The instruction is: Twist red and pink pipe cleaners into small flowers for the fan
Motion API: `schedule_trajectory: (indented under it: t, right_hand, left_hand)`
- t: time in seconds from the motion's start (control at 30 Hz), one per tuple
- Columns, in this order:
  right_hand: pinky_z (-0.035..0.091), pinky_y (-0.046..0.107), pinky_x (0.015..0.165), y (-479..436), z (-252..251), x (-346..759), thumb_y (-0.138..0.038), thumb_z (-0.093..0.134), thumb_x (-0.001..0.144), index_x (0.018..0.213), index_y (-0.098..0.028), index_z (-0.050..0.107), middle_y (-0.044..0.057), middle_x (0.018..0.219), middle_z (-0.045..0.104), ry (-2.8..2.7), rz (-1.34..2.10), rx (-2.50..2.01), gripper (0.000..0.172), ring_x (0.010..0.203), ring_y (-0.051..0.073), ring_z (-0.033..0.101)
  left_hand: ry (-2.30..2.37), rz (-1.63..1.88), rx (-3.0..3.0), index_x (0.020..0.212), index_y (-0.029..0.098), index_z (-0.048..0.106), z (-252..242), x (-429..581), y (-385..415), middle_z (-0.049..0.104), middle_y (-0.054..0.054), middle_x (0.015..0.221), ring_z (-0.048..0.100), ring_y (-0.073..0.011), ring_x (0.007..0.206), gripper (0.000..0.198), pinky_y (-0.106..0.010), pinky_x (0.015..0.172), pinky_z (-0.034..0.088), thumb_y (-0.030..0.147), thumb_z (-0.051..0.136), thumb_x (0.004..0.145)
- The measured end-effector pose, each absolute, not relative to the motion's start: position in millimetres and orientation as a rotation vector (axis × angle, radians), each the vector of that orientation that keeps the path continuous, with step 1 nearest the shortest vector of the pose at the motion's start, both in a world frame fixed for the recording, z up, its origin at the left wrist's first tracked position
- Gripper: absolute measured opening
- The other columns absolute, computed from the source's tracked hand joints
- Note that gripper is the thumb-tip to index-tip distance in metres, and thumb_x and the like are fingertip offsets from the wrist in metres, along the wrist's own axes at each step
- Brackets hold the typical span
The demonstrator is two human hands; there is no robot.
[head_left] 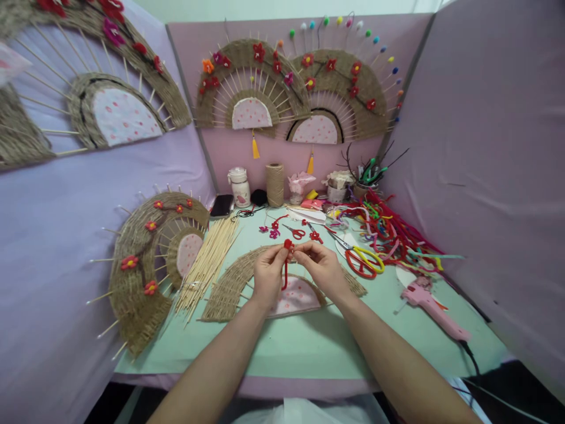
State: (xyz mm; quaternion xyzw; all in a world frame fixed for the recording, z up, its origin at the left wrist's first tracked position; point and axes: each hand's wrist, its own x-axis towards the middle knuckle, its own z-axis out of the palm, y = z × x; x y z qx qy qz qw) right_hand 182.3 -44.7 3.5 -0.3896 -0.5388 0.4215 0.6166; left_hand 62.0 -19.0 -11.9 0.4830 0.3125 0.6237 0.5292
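Note:
Between my two hands is a red pipe cleaner (285, 277), bent into a small loop cluster at the top with one end hanging down. My left hand (269, 268) pinches it from the left. From the right, the fingertips of my right hand (321, 265) close on the same red cluster. Below them on the table lies a woven twine fan (232, 288) with a dotted fabric half-circle, partly covered by my hands. Just beyond are small red scissors (296, 233), purple pipe-cleaner flowers (274, 234) and a red flower (315, 237).
Bamboo sticks (212, 259) and a finished fan (139, 282) lie left. Right are large scissors (364, 262), a pink glue gun (436, 309) with its cord, and a pile of pipe cleaners (392, 227). A bottle (239, 187), phone (221, 205) and twine spool (275, 185) stand behind.

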Motion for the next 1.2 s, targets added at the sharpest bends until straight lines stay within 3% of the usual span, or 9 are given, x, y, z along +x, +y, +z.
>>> schedule_trajectory:
  t: [0.3,0.53,1.2]
  right_hand:
    - [0.050,0.030,0.075,-45.9,2.6,182.9,-0.031,0.064,0.079,0.086,-0.021,0.064,0.003,0.085,0.060,-1.323,0.790,-0.877,0.012,0.080,0.016,0.058]
    - [0.047,0.032,0.073,-50.0,3.0,184.7,-0.027,0.061,0.082,0.085,-0.022,0.064,0.004,0.084,0.059,-1.411,0.635,-0.826,0.007,0.079,0.017,0.057]
    - [0.046,0.033,0.076,-52.4,11.0,189.5,-0.022,0.055,0.084,0.085,-0.023,0.063,0.004,0.086,0.059,-1.485,0.446,-0.895,0.008,0.084,0.018,0.057]
  left_hand:
    - [0.539,1.425,0.994,0.078,0.018,0.070,-9.1,61.8,-17.6,0.069,-0.003,0.077,0.061,-0.0131,0.072,0.018,-0.028,0.074,0.047,0.029,0.075,0.064]
    - [0.333,1.168,0.853,0.069,0.016,0.063,1.6,54.9,-21.0,0.058,0.002,0.065,0.054,-0.0082,0.064,0.020,-0.026,0.071,0.044,0.029,0.077,0.063]
    - [0.511,1.017,0.747,0.073,0.011,0.068,-4.2,59.4,-19.5,0.063,-0.003,0.072,0.054,-0.0089,0.064,0.023,-0.025,0.067,0.042,0.023,0.080,0.058]
